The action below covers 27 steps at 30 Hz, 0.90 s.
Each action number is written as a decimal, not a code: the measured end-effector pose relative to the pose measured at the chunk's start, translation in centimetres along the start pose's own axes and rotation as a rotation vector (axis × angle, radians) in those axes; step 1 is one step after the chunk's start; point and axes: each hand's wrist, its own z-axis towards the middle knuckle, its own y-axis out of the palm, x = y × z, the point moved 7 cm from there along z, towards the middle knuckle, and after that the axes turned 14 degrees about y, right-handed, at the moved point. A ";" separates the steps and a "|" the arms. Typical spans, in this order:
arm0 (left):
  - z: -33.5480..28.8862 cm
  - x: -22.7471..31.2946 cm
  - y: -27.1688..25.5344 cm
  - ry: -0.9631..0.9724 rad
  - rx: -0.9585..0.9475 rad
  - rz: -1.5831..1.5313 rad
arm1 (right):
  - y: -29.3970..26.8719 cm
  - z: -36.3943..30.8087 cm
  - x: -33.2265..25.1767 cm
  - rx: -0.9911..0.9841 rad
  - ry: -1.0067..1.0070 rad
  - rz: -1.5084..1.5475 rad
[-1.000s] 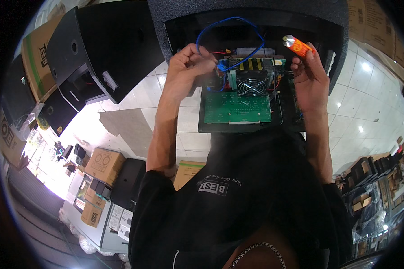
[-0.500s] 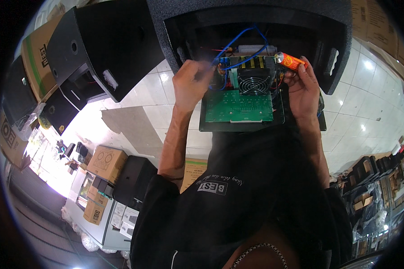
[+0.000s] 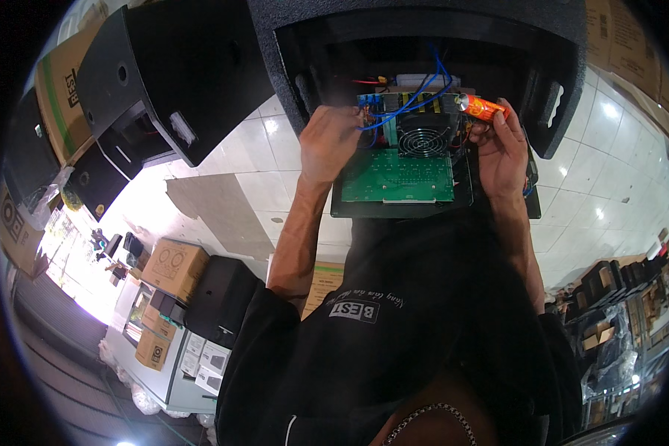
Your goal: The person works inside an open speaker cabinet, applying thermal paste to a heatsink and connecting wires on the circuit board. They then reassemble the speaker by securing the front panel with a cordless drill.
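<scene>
My left hand (image 3: 328, 146) is closed at the left edge of an amplifier module, its fingertips pinching the ends of blue wires (image 3: 403, 111). From there the wires loop right and up into the black speaker cabinet (image 3: 423, 21). My right hand (image 3: 504, 160) grips a small orange-red tube (image 3: 484, 108) with a silver end pointing left, held over the module's right side. The module has a green circuit board (image 3: 397, 178) nearest me and a fan with a round wire guard (image 3: 423, 141) behind it. My fingers partly hide the connectors at its left.
Another black speaker cabinet (image 3: 178, 67) lies at the left beside a cardboard box (image 3: 63, 97). A flat cardboard sheet (image 3: 219, 215) lies on the tiled floor. Boxes and a black case (image 3: 223, 297) stand on a table at lower left; shelves with dark parts (image 3: 605, 297) are at right.
My left hand has shifted slightly right, and the blue wires' high loop has dropped lower across the module. My right hand still holds the tube in nearly the same place.
</scene>
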 end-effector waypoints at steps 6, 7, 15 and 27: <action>-0.5 0.2 0.4 0.004 -0.008 0.034 | 0.0 0.0 0.1 -0.011 -0.014 -0.014; -0.5 0.3 0.5 0.010 -0.005 0.037 | 0.0 0.0 0.1 -0.011 -0.012 -0.018; -0.4 0.6 0.8 0.063 -0.061 0.053 | 0.1 0.1 0.9 -0.044 0.000 -0.045; -0.7 0.7 1.7 0.095 -0.039 0.153 | 0.7 0.0 2.1 -0.084 0.038 -0.124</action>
